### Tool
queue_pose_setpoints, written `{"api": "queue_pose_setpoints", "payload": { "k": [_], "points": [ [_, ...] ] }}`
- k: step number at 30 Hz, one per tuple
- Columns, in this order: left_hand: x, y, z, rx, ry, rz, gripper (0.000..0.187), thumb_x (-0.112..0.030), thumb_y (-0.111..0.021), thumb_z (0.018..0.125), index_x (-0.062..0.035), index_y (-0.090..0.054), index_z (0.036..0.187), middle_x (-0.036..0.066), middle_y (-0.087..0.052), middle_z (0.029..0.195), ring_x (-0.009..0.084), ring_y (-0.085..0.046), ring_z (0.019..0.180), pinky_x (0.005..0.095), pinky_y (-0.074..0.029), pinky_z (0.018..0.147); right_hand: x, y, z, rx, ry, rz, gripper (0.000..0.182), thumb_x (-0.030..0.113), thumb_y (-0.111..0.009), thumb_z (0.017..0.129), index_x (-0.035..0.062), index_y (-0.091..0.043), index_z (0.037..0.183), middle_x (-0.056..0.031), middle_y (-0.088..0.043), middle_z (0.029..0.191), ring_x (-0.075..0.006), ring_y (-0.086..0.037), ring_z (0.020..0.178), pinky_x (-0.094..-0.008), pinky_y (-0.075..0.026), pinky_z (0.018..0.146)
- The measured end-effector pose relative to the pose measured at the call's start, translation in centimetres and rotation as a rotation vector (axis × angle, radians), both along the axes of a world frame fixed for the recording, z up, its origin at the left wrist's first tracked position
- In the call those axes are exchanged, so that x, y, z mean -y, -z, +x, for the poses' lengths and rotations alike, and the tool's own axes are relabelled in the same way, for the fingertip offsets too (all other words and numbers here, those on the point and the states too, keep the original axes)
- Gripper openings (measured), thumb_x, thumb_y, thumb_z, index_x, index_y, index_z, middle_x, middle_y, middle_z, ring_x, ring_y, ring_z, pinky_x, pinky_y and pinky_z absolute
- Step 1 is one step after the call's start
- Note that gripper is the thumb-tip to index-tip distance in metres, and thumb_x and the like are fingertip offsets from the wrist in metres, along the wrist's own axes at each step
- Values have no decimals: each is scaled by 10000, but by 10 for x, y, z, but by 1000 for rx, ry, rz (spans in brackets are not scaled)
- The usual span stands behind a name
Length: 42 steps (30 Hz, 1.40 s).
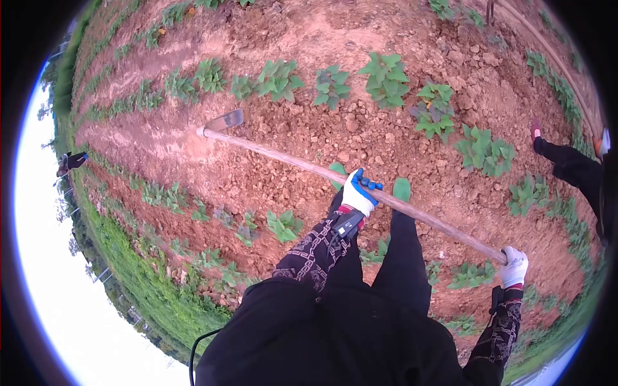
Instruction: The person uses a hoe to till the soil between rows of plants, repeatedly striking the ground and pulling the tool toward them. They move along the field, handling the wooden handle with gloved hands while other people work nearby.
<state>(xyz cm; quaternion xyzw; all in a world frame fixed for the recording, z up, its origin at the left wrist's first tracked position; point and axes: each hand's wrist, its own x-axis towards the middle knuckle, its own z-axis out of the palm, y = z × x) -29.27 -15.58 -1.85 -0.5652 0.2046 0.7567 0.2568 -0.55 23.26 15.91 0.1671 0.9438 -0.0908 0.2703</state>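
A long wooden-handled hoe [293, 160] reaches diagonally across the view, its flat metal blade [226, 120] at the far left over the loose reddish soil. My left hand [358, 194], in a white and blue glove, wraps round the middle of the handle in front of my legs. Farther right, my right hand [514, 266] in a white glove is closed round the handle's near end. A row of leafy green plants [385, 80] grows beyond the handle. Below the shaft stand my green shoes [402, 189] on the soil.
Another row of plants [284, 224] runs on my left side, behind the hoe. A person in dark trousers [573, 168] stands at the right edge, with one foot near the plants. A distant person [72, 161] shows at far left. Grass [145, 276] borders the field.
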Motion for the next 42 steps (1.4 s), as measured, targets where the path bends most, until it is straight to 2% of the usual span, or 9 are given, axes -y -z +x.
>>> {"api": "queue_pose_setpoints", "payload": {
  "k": [7,11,14,20,21,24,27,34,42],
  "points": [
    [185,-35,-52,-97,-17,-347,387,-253,-599,867,-180,-372,563,-46,-363,485,144,-400,423,371,-423,535,167,66,-48,78,-28,-245,259,183,-685,642,145,-589,880,-83,-636,751,-287,-628,729,-402,-451,684],
    [268,-62,-111,-244,17,-614,343,-250,-604,889,-188,-405,616,-66,-384,515,109,-402,415,332,-414,504,243,66,-122,78,-64,-470,216,228,-660,714,154,-591,905,-88,-639,761,-288,-638,735,-411,-472,691],
    [321,-33,-142,-261,26,-668,330,-271,-620,891,-187,-421,642,-65,-380,515,105,-423,410,334,-422,488,262,48,-160,82,-78,-509,217,235,-655,730,162,-586,922,-88,-639,773,-297,-640,747,-415,-482,695],
    [181,47,-80,-160,25,-346,326,-304,-603,899,-185,-435,647,-53,-400,503,126,-424,424,337,-428,488,181,-46,-146,209,-64,-227,220,163,-678,686,116,-563,868,-111,-624,718,-321,-630,691,-426,-481,643],
    [135,39,-67,-96,144,-397,341,-317,-615,884,-174,-433,634,-41,-408,502,135,-422,433,345,-423,491,160,-77,-138,196,-56,-121,216,133,-688,663,107,-555,832,-114,-616,705,-328,-624,682,-434,-475,630],
    [114,16,-47,-124,-44,-83,361,-303,-633,866,-179,-401,619,-34,-375,510,151,-428,453,370,-460,551,131,-130,-153,94,-123,-17,181,108,-666,650,103,-546,786,-104,-596,679,-325,-597,639,-426,-433,579],
    [114,-14,-55,-78,-42,-23,358,-276,-633,865,-183,-399,610,-38,-379,519,152,-424,450,368,-447,552,129,-135,-157,-28,-152,70,177,99,-655,636,107,-544,773,-97,-582,665,-316,-585,636,-414,-414,585],
    [181,-28,-53,-29,-89,20,416,-244,-590,876,-172,-414,506,-25,-398,475,164,-432,448,382,-458,572,155,-55,-113,-51,-195,27,288,119,-645,601,125,-571,879,-65,-594,703,-287,-581,672,-406,-404,623],
    [354,-121,-132,-282,-103,-599,321,-239,-642,860,-189,-432,622,-74,-415,546,111,-432,471,335,-430,577,310,62,-179,29,-155,-474,209,217,-636,744,137,-601,934,-92,-652,808,-286,-642,791,-398,-474,714]
  ]
}}
